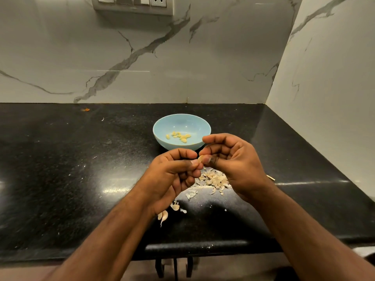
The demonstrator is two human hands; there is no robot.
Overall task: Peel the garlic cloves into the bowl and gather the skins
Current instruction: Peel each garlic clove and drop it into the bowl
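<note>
- You held one garlic clove (200, 158) between both hands, above the counter (60, 169) and just in front of the blue bowl (199, 126).
- Your left hand (172, 175) pinched it with thumb and curled fingers; your right hand (233, 161) gripped its other end in the same way.
- The step in hand looked like peeling this clove.
- Several peeled cloves (179, 136) lay in the bowl, near the middle of the counter.
- The skins (215, 179) lay scattered under your hands, toward the front edge.
- Next, you would need to strip the skin and drop the clove into the bowl.
</note>
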